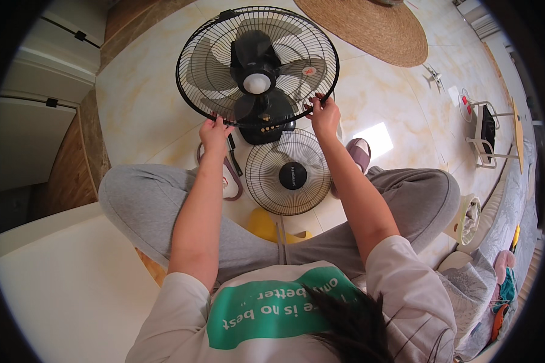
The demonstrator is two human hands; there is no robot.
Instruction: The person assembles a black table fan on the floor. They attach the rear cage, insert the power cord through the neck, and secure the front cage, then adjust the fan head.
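Note:
A black electric fan [255, 54] stands on the floor before me. Its dark blades show inside the wire cage, and a white knob [257, 83] sits at the hub. My left hand [214, 134] pinches the near left part of the cage's rim. At the near right part, my right hand [325, 117] has its fingers closed on the same rim. Below the rim, the black fan base [265, 130] with its row of buttons is partly covered. A round front grille [266, 172] with a black centre disc lies between my legs, touched by neither hand.
A long black object [234, 158] lies by my left foot. Under me is a yellow thing [261, 225], mostly hidden. A woven mat [375, 30] lies at the far right. Rightward stand a white-framed rack [484, 136], a bin [468, 219] and a cloth-covered seat [472, 278].

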